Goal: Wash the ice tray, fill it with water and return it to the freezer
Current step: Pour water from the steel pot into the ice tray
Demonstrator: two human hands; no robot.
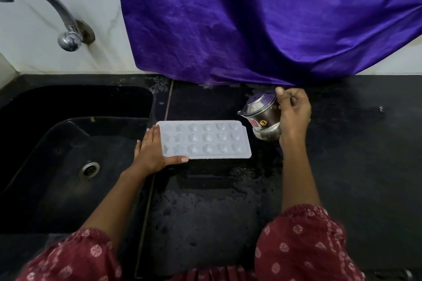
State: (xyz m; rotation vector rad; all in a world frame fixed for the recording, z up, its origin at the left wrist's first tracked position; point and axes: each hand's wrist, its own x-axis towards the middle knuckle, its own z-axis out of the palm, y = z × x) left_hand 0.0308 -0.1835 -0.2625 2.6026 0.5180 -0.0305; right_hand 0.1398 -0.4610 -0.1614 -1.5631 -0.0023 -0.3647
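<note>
A white plastic ice tray (pixel 205 140) with three rows of moulded cavities lies flat on the black countertop, just right of the sink. My left hand (pixel 151 151) holds its left end, thumb along the near edge and fingers against the short side. My right hand (pixel 293 113) grips a small steel cup (pixel 262 116) with a spout and a yellow sticker. The cup is tilted to the left, its spout pointing at the tray's far right corner. Whether water is in the cavities cannot be told.
The black sink (pixel 75 143) with a steel drain (pixel 89 170) lies on the left. A steel tap (pixel 54 11) comes out of the white wall above it. Purple cloth (pixel 262 18) hangs at the back. The black countertop (pixel 217 212) is wet.
</note>
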